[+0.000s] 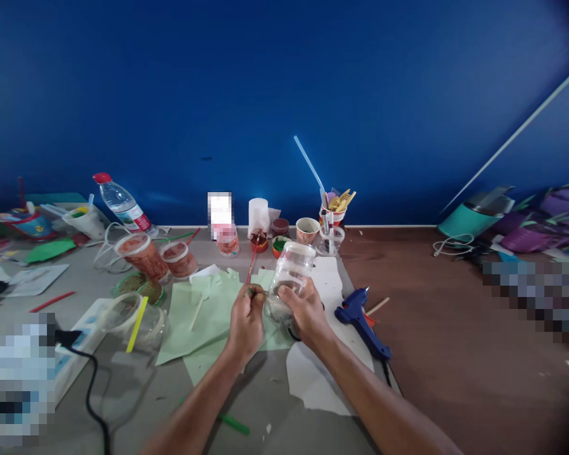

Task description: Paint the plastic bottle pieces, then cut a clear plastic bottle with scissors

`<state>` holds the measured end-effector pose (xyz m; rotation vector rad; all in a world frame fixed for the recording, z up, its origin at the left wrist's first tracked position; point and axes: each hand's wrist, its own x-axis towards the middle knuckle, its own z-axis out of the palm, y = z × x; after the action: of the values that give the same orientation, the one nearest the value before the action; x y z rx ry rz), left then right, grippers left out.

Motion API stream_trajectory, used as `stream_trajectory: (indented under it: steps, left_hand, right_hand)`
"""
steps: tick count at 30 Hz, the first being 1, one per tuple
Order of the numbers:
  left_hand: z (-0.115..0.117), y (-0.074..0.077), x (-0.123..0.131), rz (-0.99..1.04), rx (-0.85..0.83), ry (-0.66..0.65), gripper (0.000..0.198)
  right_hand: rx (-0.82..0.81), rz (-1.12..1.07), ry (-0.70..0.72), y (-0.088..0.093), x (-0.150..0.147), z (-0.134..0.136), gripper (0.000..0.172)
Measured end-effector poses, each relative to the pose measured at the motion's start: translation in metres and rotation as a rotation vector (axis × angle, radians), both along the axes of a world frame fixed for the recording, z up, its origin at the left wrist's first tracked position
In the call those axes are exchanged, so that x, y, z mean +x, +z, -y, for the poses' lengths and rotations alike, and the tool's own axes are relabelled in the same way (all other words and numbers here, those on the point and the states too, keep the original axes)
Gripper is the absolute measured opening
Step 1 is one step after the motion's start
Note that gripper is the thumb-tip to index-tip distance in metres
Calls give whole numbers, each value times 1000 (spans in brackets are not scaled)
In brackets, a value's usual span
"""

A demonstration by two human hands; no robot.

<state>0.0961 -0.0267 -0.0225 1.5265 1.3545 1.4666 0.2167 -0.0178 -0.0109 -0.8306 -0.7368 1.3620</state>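
My right hand is wrapped round a clear plastic jar, tilted, with its thumb on the near side. Just left of the jar, my left hand is closed in a pinch near the jar's side; what lies between its fingers is too small to make out. A thin red stick runs from above the left hand toward a small cup of dark red paint; whether the hand holds it I cannot tell. Under the hands lie pale green paper sheets and a white paper piece.
A blue glue gun lies right of the hands. Behind stand a paper cup, a cup of wooden utensils and paint-stained tubs. A water bottle leans at back left. A black cable crosses the left side.
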Motion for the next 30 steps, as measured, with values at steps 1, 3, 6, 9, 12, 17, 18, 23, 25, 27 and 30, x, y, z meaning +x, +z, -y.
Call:
stream_trajectory:
  steps: [1,3,6,9,12,17,18,23,25,27,30]
  left_hand:
    - [0,1,1,100,-63,-14,25]
    - [0,4,3,334,-176,-47,29]
    - [0,10,6,636,-280,-84,35]
    - [0,16,6,758,-349,-90,38]
    - [0,17,4,783,-376,-108,39]
    - [-3,12,2,793,-430,-81,41]
    - [-3,11,3,804,-435,-70,42]
    - [-4,9,3,817,-398,-72,38]
    - [-5,8,3,828,-399,-87,37]
    - [-7,8,3,845,-419,-94,37]
    - [-8,7,4,866,-418,-104,38]
  right_hand:
    - [-6,-34,1,0,0,0,38]
    - [-24,-89,13,2,1,1,41]
    - [-55,-140,68,6,5,3,46]
    - [-67,-167,121,7,8,4,48]
    - [-51,-187,158,6,10,5,47]
    - [-52,-188,279,9,14,10,42]
    - [-45,-180,309,9,15,11,40]
    - [13,-166,416,9,25,9,34]
    - [33,-173,433,8,27,8,35]
    - [45,-166,449,9,28,8,39]
    - [83,-180,511,10,29,9,47]
